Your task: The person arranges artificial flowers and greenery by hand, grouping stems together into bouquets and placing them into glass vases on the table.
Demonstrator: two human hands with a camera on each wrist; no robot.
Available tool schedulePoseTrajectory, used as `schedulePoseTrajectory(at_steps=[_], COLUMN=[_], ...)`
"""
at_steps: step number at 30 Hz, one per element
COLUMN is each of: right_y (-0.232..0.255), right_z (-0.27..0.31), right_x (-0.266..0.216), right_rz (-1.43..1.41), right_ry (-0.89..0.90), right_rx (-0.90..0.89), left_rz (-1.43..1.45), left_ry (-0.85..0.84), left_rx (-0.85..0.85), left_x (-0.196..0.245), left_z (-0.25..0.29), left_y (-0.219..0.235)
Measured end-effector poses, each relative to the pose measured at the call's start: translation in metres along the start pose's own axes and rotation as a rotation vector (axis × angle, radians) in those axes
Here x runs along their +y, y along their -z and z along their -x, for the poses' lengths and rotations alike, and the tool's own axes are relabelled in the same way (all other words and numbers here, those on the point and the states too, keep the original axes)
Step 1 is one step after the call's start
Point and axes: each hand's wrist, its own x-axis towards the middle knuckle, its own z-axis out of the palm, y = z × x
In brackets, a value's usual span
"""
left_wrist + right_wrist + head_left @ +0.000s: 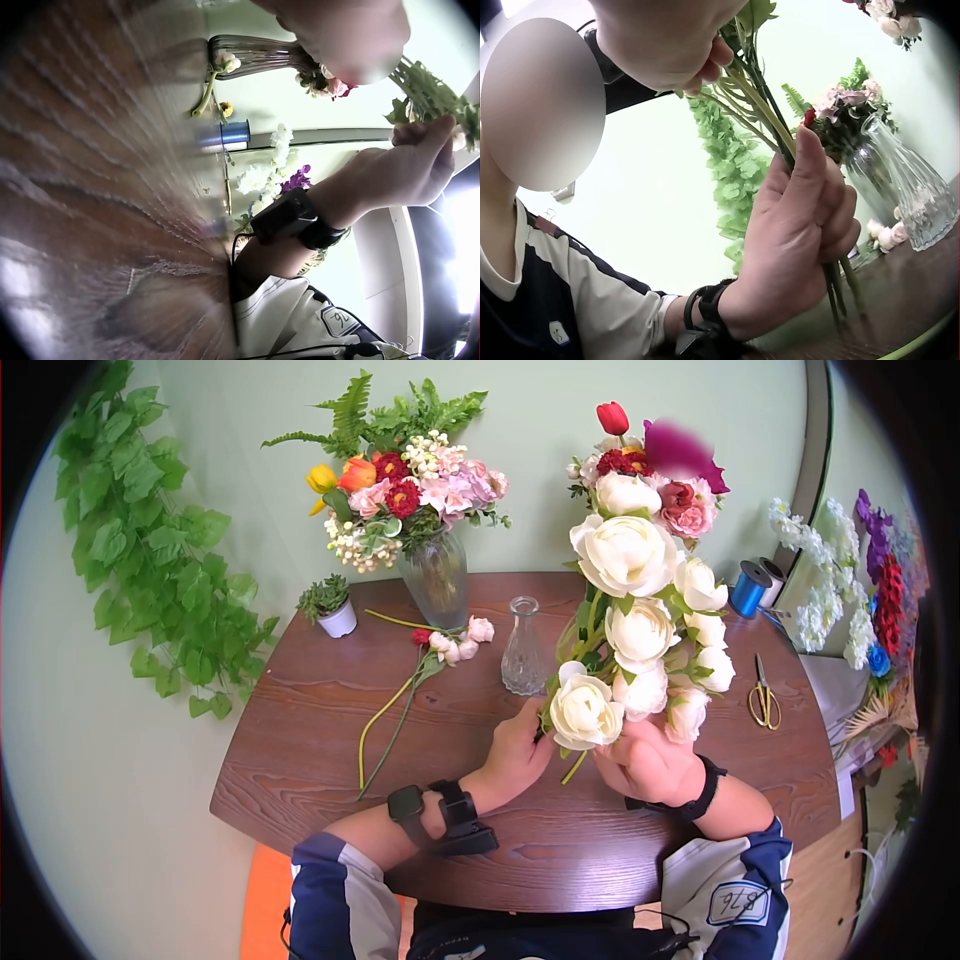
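White peony-like flowers [640,635] form a bunch above the near half of the table in the head view. My left hand [520,750] grips their green stems [761,97] from below, the fingers wrapped round them in the right wrist view. Higher on the stems, my right hand [655,765] has curled fingers against them, seemingly pinching a stem; blooms partly hide its fingertips in the head view. The left wrist view shows the right hand [412,169] beside leaves and stems [431,90].
Behind stand a clear glass vase [523,650], a grey vase [437,575] of mixed flowers and another bouquet [685,510]. Cut flowers [455,648] lie left, near a potted plant [338,618]. Gold-handled scissors [764,705] and a blue spool [748,590] are at right.
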Motion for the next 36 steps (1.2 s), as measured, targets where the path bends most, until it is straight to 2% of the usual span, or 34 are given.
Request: schedulePoseTrajectory(at_steps=[1, 4, 5, 6, 7, 8, 10, 11, 13, 15, 17, 18, 19, 20, 23, 27, 29, 30, 32, 33, 35, 36], right_y=[0.0, -0.002, -0.002, -0.002, -0.003, -0.004, -0.012, -0.019, -0.034, -0.036, -0.032, -0.027, -0.023, -0.025, -0.03, -0.038, -0.039, -0.039, -0.04, -0.042, -0.046, -0.049], right_z=[0.0, 0.0, 0.0, 0.001, 0.003, 0.006, 0.017, 0.028, 0.057, 0.082, 0.077, 0.072, 0.067, 0.076, 0.085, 0.09, 0.09, 0.087, 0.073, 0.07, 0.067, 0.069], right_x=[0.0, 0.001, -0.001, 0.001, 0.004, 0.008, 0.022, 0.03, 0.047, 0.068, 0.081, 0.088, 0.092, 0.098, 0.102, 0.102, 0.099, 0.097, 0.087, 0.082, 0.07, 0.064], right_rz=[0.0, 0.111, 0.094, 0.089, 0.084, 0.086, 0.168, 0.17, 0.269, 0.243, 0.216, 0.038, -0.15, -0.22, -0.343, -0.308, -0.425, -0.425, -0.574, -0.575, -0.77, -0.837], right_ry=[0.0, -0.071, -0.228, -0.384, -0.541, -0.544, -0.646, -0.649, -0.827, -0.875, -0.92, -1.17, -1.417, -1.536, -1.491, -1.492, -1.463, -1.46, -1.48, -1.477, -1.352, -1.29], right_rx=[0.0, -0.188, -0.349, -0.553, -0.756, -0.756, -1.358, -1.356, -1.363, -1.41, -1.459, -1.483, -1.487, -1.408, -1.319, -1.343, -1.145, -1.144, -0.89, -0.892, -0.483, -0.356], left_rz=[-0.006, -0.024, -0.036, 0.029, 0.031, 0.129, 0.438, 0.439, 0.683, 0.672, 0.735, 0.736, 0.749, 0.761, 0.744, 0.828, 0.812, 0.811, 0.756, 0.756, 0.706, 0.707], left_ry=[0.003, 0.01, 0.014, 0.105, 0.104, 0.197, 0.344, 0.343, 0.423, 0.425, 0.404, 0.403, 0.38, 0.358, 0.317, 0.365, 0.393, 0.391, 0.44, 0.439, 0.495, 0.497], left_rx=[0.034, 0.134, 0.201, 0.212, 0.21, 0.224, 0.26, 0.257, 0.272, 0.265, 0.221, 0.222, 0.183, 0.144, 0.061, 0.082, 0.08, 0.081, 0.031, 0.034, 0.062, 0.065], left_x=[0.004, 0.01, 0.011, 0.007, 0.003, -0.001, -0.012, -0.009, -0.003, -0.004, -0.005, -0.005, -0.004, -0.005, -0.011, -0.012, -0.015, -0.017, -0.018, -0.018, -0.011, -0.011], left_z=[-0.002, -0.011, -0.013, -0.011, -0.011, -0.011, -0.012, -0.014, -0.017, -0.018, -0.017, -0.017, -0.017, -0.017, -0.013, -0.012, -0.012, -0.013, -0.014, -0.014, -0.017, -0.017], left_y=[0.001, 0.001, 0.0, 0.0, 0.001, 0.003, 0.0, 0.002, 0.008, 0.01, 0.011, 0.012, 0.011, 0.011, 0.01, 0.01, 0.009, 0.009, 0.008, 0.007, 0.006, 0.007])
